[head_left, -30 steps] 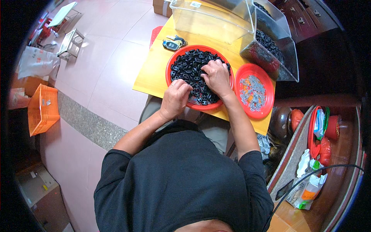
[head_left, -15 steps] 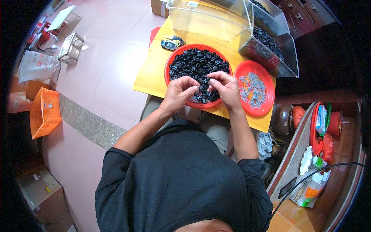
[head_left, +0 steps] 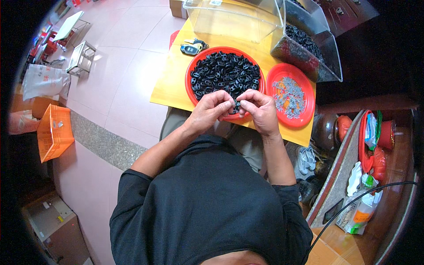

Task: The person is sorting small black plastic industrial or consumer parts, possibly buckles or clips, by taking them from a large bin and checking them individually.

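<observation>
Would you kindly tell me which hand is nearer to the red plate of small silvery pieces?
The right hand is nearer, just left of the red plate; the left hand is farther left, beyond the right hand.

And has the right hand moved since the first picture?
Yes: the right hand has moved toward the person, from over the red bowl's middle to its near rim.
</observation>
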